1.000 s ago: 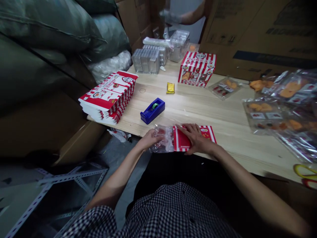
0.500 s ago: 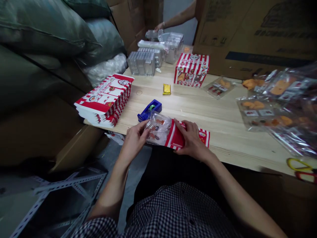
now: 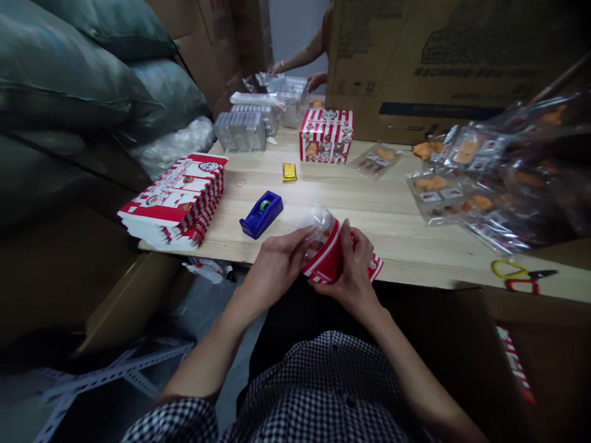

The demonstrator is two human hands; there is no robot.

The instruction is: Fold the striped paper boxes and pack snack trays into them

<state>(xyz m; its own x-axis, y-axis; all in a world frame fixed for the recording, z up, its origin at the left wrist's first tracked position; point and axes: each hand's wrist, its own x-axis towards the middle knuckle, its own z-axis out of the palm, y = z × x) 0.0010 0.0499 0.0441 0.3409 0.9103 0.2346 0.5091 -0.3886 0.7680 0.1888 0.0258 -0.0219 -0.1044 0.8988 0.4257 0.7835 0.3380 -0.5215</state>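
Observation:
My left hand [image 3: 281,258] is closed on a clear plastic bag [image 3: 320,223] with small brown and orange pieces inside. Part of that bag sits inside a red-and-white striped carton [image 3: 327,261], which my right hand [image 3: 353,261] grips around its sides. Both hands are at the table's front edge. Left of them stands a blue tape dispenser [image 3: 261,214] with a green roll. Farther back lies a small yellow packet [image 3: 289,172]. A stack of flat printed cartons [image 3: 178,194] is at the left edge of the table.
An upright striped box [image 3: 325,136] stands at the back, beside a flat clear packet [image 3: 377,160]. Bagged orange pieces [image 3: 466,178] pile up at right, near scissors [image 3: 521,274]. Clear plastic cases [image 3: 240,131] stand back left, where another person's hand [image 3: 277,69] reaches. A large cardboard box [image 3: 392,74] rises behind.
The bag has gone deeper into the carton, and my left hand has moved right, closer to my right hand. The view has shifted rightward. A second hand of the other person now shows.

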